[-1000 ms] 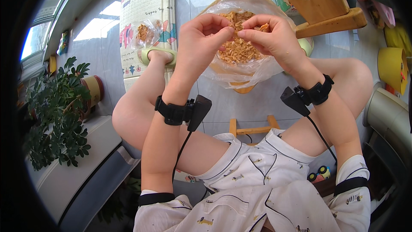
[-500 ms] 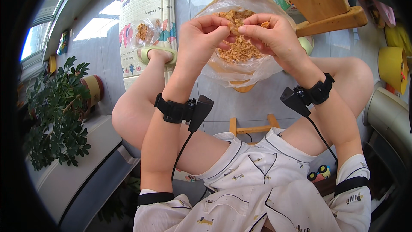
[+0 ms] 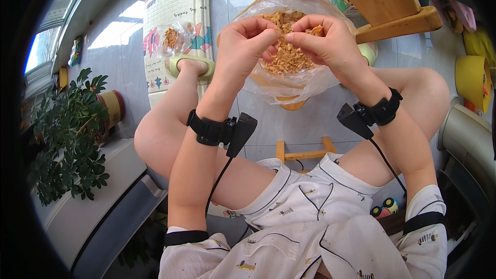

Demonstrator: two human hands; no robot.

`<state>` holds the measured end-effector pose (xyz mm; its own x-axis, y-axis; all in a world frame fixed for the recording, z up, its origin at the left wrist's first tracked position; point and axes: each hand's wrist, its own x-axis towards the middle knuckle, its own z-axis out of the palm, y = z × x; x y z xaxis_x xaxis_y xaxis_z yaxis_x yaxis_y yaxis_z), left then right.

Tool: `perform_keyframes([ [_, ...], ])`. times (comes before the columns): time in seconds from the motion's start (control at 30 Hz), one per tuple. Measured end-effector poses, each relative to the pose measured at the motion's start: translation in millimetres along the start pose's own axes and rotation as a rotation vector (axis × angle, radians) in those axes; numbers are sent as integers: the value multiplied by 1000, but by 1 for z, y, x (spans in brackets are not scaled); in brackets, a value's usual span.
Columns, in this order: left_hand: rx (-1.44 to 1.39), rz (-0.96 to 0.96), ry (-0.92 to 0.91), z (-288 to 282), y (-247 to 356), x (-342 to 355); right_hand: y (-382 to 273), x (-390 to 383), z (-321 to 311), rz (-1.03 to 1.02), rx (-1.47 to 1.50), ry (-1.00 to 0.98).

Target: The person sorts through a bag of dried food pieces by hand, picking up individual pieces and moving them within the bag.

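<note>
Both my hands are raised over a heap of orange-brown shredded pieces (image 3: 289,61), which lies on a clear plastic bag (image 3: 310,87) spread across a wooden chair seat (image 3: 292,106). My left hand (image 3: 247,41) is closed in a pinch; whatever its fingertips hold is too small to name. Opposite it, almost touching, my right hand (image 3: 330,41) has thumb and forefinger drawn together. An orange-brown shredded piece (image 3: 316,31) shows within the curled fingers of the right hand. Black straps with small dark devices circle both wrists.
At left, a second clear bag with brown pieces (image 3: 171,39) rests on a patterned folded mat (image 3: 178,0). The wooden chair back (image 3: 398,26) rises at upper right. A potted plant (image 3: 77,129) stands left, and a yellow bin (image 3: 473,80) right. A toy car (image 3: 385,207) lies near my right thigh.
My fingertips have shifted slightly, and the bit seen between them earlier no longer shows clearly. More of the piece in my right hand is visible. My arms have hardly moved.
</note>
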<state>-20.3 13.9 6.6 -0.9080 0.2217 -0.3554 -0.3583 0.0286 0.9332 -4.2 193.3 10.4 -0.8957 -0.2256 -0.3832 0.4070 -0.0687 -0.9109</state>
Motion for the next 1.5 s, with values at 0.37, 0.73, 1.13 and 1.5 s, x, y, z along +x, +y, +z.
perform_keyframes([
  [0.37, 59, 84, -5, 5, -4, -2, 3, 3, 0, 14, 60, -28],
  [0.73, 11, 53, -120, 1, 1, 1, 1, 2, -5, 53, 92, -13],
  [1.13, -25, -6, -168, 0, 3, -1, 0, 2, -6, 40, 102, 21],
  [1.5, 18, -42, -87, -1, 3, 0, 4, 2, -4, -4, 65, 17],
])
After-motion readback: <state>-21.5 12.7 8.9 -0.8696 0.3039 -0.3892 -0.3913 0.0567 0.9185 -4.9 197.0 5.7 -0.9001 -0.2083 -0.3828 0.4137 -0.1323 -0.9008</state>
